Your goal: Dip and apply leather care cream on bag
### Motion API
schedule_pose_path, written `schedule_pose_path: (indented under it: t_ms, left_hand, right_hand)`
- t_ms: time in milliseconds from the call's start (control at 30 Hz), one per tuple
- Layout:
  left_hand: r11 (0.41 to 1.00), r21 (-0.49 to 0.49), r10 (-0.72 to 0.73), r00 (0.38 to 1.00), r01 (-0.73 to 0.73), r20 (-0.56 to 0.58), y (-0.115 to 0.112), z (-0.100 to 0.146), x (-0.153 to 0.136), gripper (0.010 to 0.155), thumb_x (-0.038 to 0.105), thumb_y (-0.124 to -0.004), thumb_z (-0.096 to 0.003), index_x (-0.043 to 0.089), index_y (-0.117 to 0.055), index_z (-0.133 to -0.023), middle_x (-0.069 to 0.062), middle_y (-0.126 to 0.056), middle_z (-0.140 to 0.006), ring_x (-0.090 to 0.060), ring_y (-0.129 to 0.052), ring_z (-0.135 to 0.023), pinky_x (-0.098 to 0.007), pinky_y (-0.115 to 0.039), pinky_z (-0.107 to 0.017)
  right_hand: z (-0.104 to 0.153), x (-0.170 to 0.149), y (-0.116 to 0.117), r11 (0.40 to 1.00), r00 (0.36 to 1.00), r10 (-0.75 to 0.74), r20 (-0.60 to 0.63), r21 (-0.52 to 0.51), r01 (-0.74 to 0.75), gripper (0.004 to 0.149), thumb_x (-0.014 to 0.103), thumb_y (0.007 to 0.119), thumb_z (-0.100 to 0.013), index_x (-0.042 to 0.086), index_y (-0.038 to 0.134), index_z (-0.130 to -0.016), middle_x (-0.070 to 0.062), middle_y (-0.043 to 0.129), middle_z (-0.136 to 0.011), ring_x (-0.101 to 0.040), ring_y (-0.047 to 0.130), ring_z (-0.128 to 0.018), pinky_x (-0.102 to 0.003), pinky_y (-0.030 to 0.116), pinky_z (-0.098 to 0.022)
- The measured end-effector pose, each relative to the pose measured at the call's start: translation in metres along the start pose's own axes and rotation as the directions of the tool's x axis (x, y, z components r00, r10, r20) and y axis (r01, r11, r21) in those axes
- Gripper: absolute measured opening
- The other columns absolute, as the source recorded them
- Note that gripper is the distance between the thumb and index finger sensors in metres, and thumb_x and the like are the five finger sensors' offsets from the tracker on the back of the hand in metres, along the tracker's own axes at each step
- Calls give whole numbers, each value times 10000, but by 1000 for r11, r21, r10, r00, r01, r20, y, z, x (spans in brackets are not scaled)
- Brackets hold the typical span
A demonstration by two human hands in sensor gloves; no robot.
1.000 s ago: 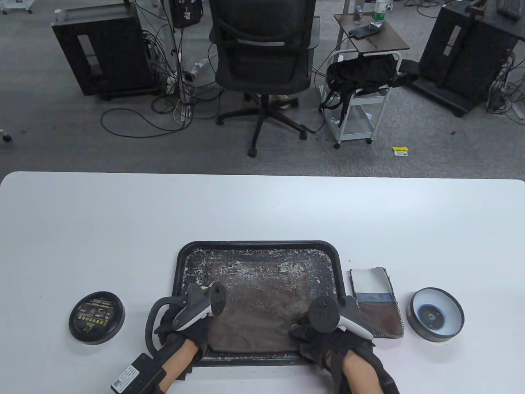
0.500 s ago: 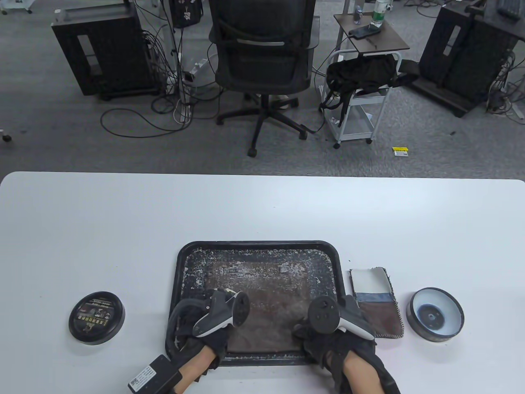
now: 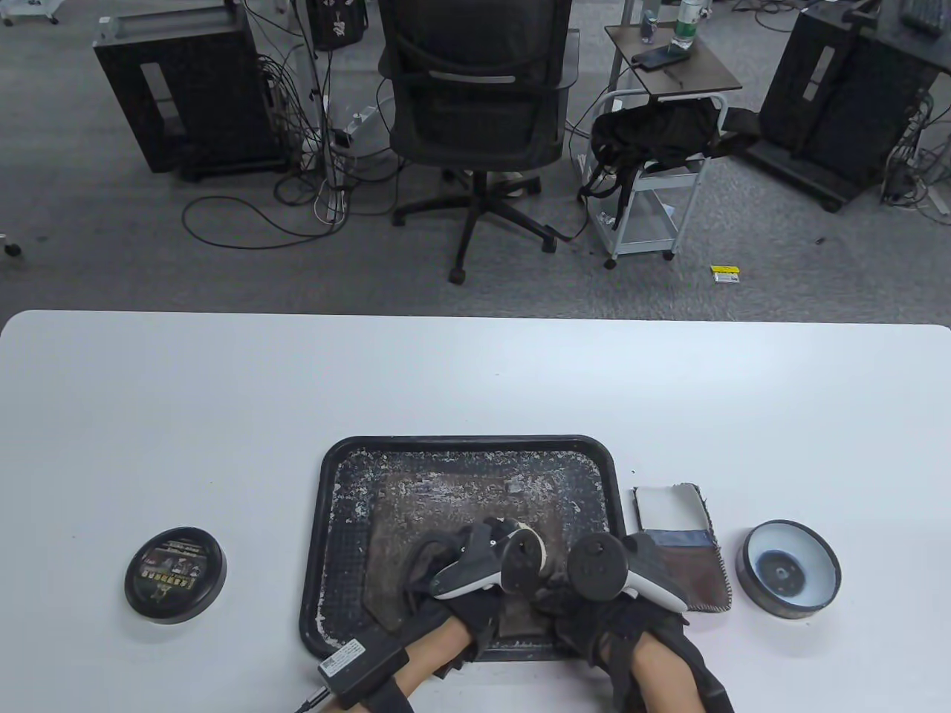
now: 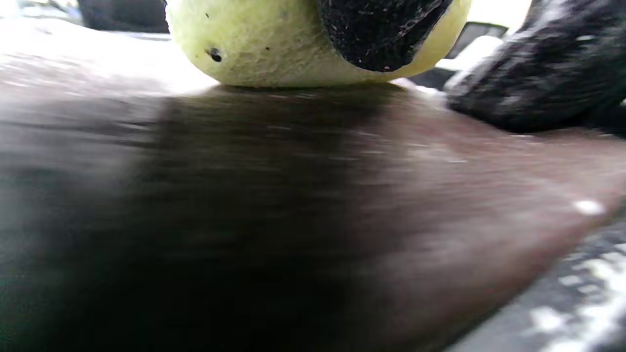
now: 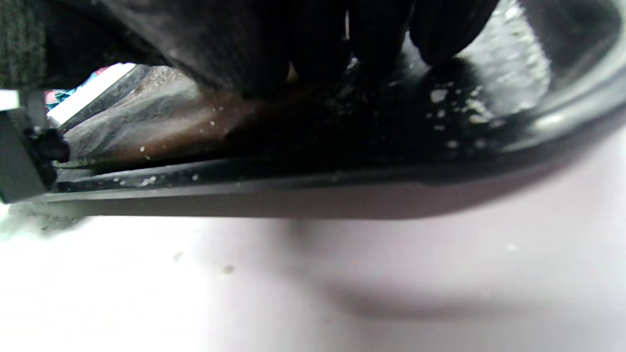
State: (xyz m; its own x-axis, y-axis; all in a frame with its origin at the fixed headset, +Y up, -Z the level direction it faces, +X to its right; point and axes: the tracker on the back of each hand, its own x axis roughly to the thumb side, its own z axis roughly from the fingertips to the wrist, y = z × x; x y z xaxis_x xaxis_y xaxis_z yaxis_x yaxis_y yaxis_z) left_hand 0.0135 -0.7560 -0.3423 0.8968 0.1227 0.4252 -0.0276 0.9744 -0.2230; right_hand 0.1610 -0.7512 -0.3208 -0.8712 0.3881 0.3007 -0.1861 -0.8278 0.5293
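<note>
Sponge (image 4: 274,49) on bag (image 4: 293,195), left hand (image 3: 464,594) gripping

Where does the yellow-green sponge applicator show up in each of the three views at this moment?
Table view: only a pale sliver of the sponge applicator shows past the left hand, over the brown leather bag.
Left wrist view: top centre, resting on the bag, a gloved finger across it.
Right wrist view: not in it.
Shared landmark: the black tray, whose rim crosses the right wrist view.
</note>
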Motion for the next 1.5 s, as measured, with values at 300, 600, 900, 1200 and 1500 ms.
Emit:
schedule_pose_path:
  t_ms: [300,600,900,1200,1500]
  left_hand:
    - [999,-13,40,994,-39,100,0,-10,11,605,341,-768,-420,410,-543,-978,114,-530,-1086,-174,-568,-1036,-382,-553,-766]
    - [1000,-28,-3,997,6,75,-1,7,-4,602,315,-780,-407,408,-573,-965,120,-560,-1078,-168,-599,-1032,-402,-569,-759]
    - [995,-44,-88,996,89,28,-8,36,-31,608,291,-791,-402,418,-575,-956,131,-548,-1078,-159,-579,-1041,-415,-548,-768]
    - [992,-76,-107,994,104,-37,-10,64,-68,612,295,-790,-400,411,-569,-959,117,-557,-1077,-172,-601,-1035,-414,-564,-763]
    - [988,-100,-125,987,114,-105,-9,86,-100,612,293,-791,-398,413,-573,-957,117,-564,-1076,-171,-609,-1033,-417,-580,-760]
  right_hand:
    - [1,-5,-1,999,999,-40,-22,-3,40,529,275,772,-419,219,781,-946,-105,669,-992,-388,592,-947,-553,619,-659]
    - [1,-4,-2,999,997,-29,-69,-16,28,504,280,761,-425,262,822,-924,-60,706,-983,-359,616,-945,-556,632,-656]
    - [2,-3,-2,999,996,-33,-89,-25,30,533,284,772,-423,228,776,-952,-47,702,-983,-339,624,-943,-553,631,-655]
    - [2,-2,-2,999,995,-31,-98,-36,28,554,279,766,-424,199,736,-971,-56,700,-983,-339,637,-937,-557,637,-652]
    - [2,-2,-3,999,994,-32,-100,-42,28,561,276,766,-424,197,719,-978,-55,707,-979,-334,648,-931,-554,646,-648]
